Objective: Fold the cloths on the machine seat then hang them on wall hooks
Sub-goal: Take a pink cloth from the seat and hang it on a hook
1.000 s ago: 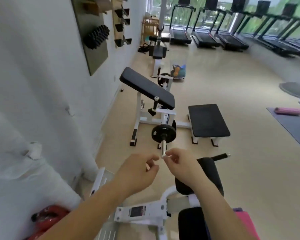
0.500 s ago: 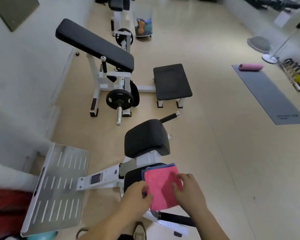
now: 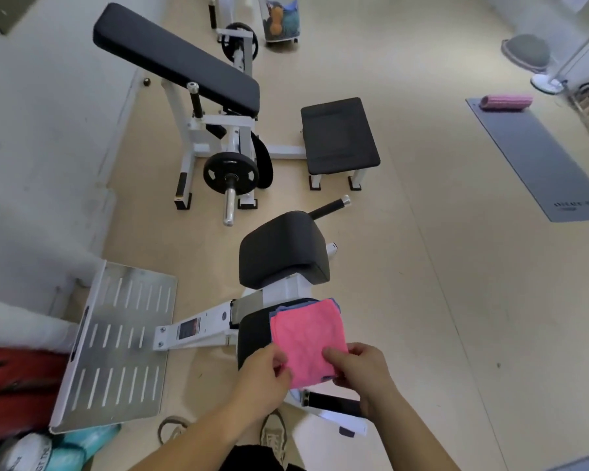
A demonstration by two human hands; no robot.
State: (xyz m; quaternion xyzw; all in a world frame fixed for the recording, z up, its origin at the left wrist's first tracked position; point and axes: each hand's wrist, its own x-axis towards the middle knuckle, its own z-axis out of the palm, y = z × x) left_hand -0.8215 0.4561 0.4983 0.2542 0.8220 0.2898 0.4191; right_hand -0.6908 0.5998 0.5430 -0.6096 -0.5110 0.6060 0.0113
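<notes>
My left hand (image 3: 262, 375) and right hand (image 3: 361, 372), empty in the air a second ago, now each pinch the near edge of the pink cloth (image 3: 306, 338). It lies flat, square and fuzzy, over a blue cloth (image 3: 335, 302) on the black padded seat (image 3: 252, 334); folding, I judge, is just beginning.

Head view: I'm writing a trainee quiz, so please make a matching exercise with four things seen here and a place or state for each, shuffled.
Things:
1 pink cloth
2 blue cloth
3 roller
4 weight plate

Places or states:
A on the mat
B held by the left hand and right hand
C on a steel bar
D under another cloth, only edges showing

Pairs: 1-B, 2-D, 3-A, 4-C
</notes>
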